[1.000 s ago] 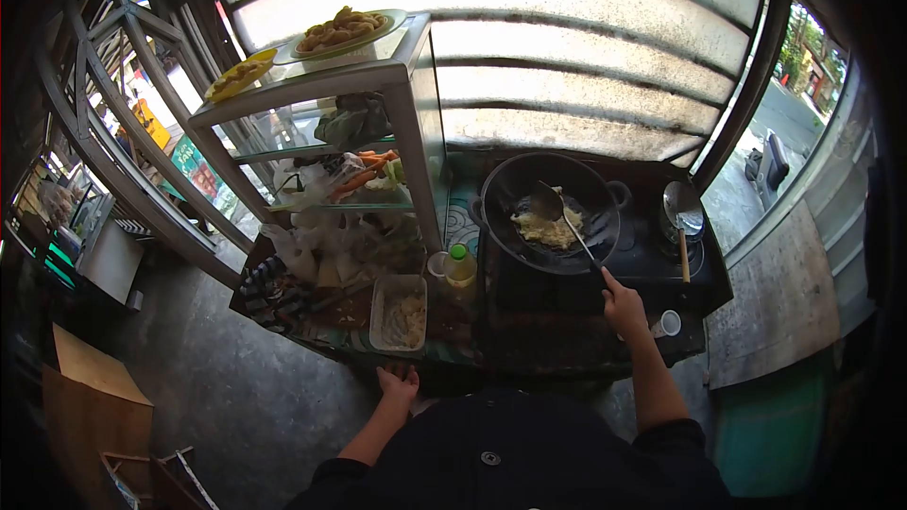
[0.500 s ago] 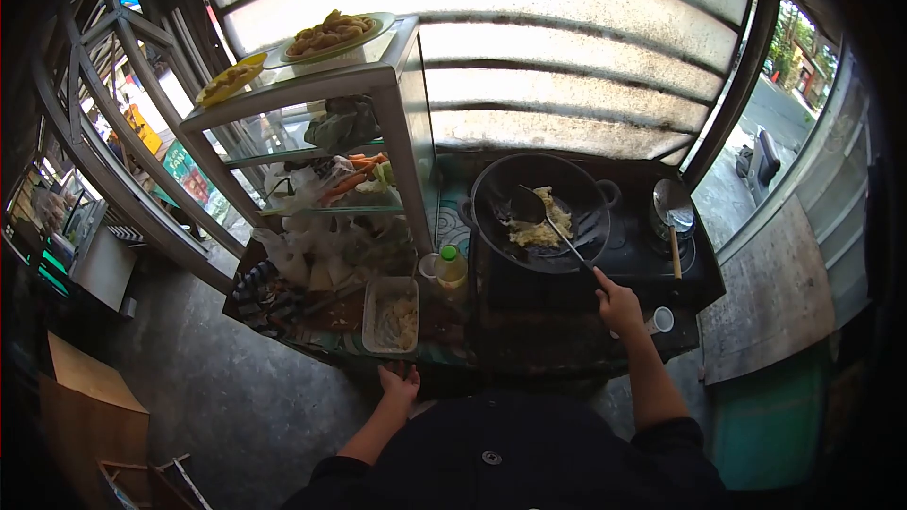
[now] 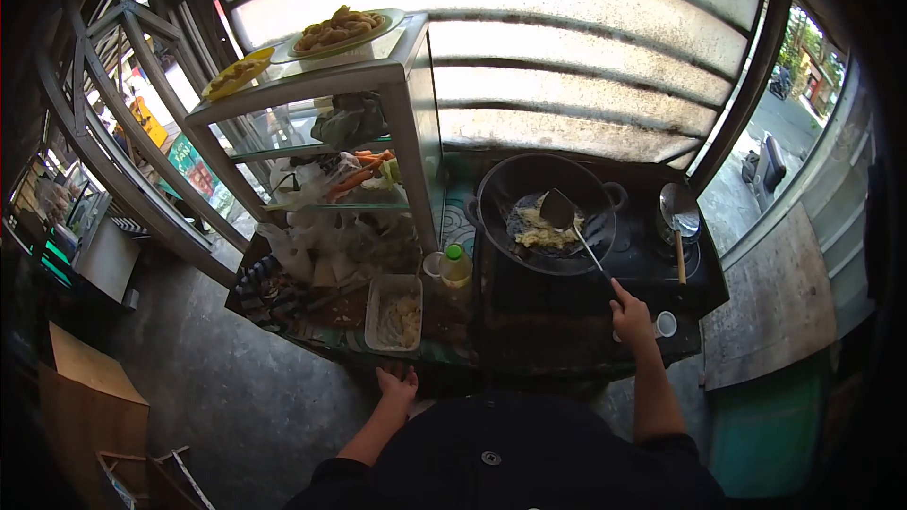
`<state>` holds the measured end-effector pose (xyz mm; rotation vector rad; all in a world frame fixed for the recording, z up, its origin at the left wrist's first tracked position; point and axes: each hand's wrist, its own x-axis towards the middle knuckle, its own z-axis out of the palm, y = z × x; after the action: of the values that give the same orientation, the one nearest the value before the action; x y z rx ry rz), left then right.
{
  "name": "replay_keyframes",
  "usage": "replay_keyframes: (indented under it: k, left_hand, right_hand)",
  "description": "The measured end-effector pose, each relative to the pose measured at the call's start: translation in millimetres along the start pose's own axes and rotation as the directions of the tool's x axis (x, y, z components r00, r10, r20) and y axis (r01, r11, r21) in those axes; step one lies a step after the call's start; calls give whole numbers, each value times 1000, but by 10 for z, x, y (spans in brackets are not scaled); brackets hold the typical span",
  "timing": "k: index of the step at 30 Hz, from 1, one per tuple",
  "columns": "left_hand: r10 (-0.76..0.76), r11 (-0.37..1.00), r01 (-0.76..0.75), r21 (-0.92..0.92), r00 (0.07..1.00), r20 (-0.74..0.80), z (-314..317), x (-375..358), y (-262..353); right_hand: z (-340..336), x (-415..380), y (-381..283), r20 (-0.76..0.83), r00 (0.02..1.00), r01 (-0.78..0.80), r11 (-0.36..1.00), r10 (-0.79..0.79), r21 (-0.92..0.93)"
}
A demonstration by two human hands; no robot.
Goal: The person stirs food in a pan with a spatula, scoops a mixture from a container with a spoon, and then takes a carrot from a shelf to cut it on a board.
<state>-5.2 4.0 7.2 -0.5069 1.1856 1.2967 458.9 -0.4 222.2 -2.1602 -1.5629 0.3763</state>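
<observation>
My right hand [image 3: 631, 312] is closed around the handle of a spatula [image 3: 593, 251]. Its dark blade rests over the yellowish egg-like food [image 3: 546, 239] frying in the wok [image 3: 491, 241]. Oil glistens around the food. My left hand [image 3: 397, 383] hangs at the counter's front edge, fingers apart, with nothing in it. Just beyond it stands a clear plastic tub [image 3: 374, 326] with some pale, mushy food left inside. A bottle with a green cap [image 3: 455, 269] is to the right of the tub, beside a small cup [image 3: 433, 264].
A glass display case [image 3: 408, 104] stands at the left, with a plate of fried food [image 3: 345, 30] and a yellow plate [image 3: 225, 83] on top. A wooden-handled strainer [image 3: 680, 260] lies over the right burner. A white cup [image 3: 665, 324] is next to my right hand.
The spatula blade has moved to the right across the food, which now lies flatter and lower in the wok. My right hand has shifted slightly right and down. My left hand stays put.
</observation>
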Motion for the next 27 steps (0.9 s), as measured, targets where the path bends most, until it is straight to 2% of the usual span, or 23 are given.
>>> replay_keyframes:
  k: [2, 3, 5, 6, 8, 9, 11, 15, 17, 18, 20, 21, 23, 24, 26, 27]
  left_hand:
    - [-5, 1000, 5, 11, 1000, -10, 29, 6, -17]
    - [-6, 1000, 6, 17, 1000, -23, 41, 8, -21]
    - [-1, 1000, 1, 19, 1000, -19, 107, -10, -20]
    - [2, 1000, -2, 25, 1000, -14, 142, -15, -19]
    - [5, 999, -6, 38, 1000, 8, 218, -29, -18]
    - [11, 999, -12, 46, 999, 31, 259, -39, -24]
    - [-7, 998, 5, 69, 999, 39, 306, -29, -27]
    - [-37, 993, 33, 114, 999, 28, 373, -6, -51]
    - [-50, 990, 46, 136, 998, 28, 367, 49, -40]
    - [-60, 987, 55, 148, 998, 26, 356, 97, -27]
    - [-74, 985, 65, 157, 996, 52, 269, 264, 16]
    - [-89, 984, 76, 159, 993, 72, 247, 322, 43]
    - [-69, 986, 62, 156, 997, 35, 303, 210, 102]
    - [-47, 988, 46, 149, 999, -2, 336, 150, 137]
    - [-28, 989, 32, 145, 999, -26, 418, 74, 231]
    - [-9, 991, 16, 135, 999, -50, 447, 56, 285]
  right_hand:
    - [227, 47, 280, -106, 985, 153, 971, -135, 185]
    - [155, 26, 246, -107, 985, 153, 971, -135, 184]
    - [-70, -47, 80, 77, 996, -60, 954, 39, 295]
    - [-55, -41, 138, 76, 996, -62, 954, 42, 295]
    - [-27, -40, 315, 24, 993, 91, 889, -114, 448]
    - [-89, -70, 270, 19, 994, 87, 890, -107, 447]
    - [-237, -130, 72, 168, 984, 6, 956, -58, 293]
    - [25, -81, 3, 152, 988, -29, 977, -4, 211]
    - [393, 55, 187, -74, 995, 90, 907, -65, 411]
    - [508, 91, 228, -80, 995, 87, 907, -60, 413]
    - [655, 135, 260, -241, 970, 115, 893, -7, 434]
    - [585, 106, 149, -244, 970, 112, 894, -3, 435]
    - [346, 5, -234, -231, 962, -86, 967, 143, 240]
    - [365, 10, -252, -232, 961, -92, 966, 149, 240]
    - [429, 38, -241, -230, 961, -141, 988, 151, 58]
    - [525, 54, -159, -234, 960, -145, 988, 155, 59]
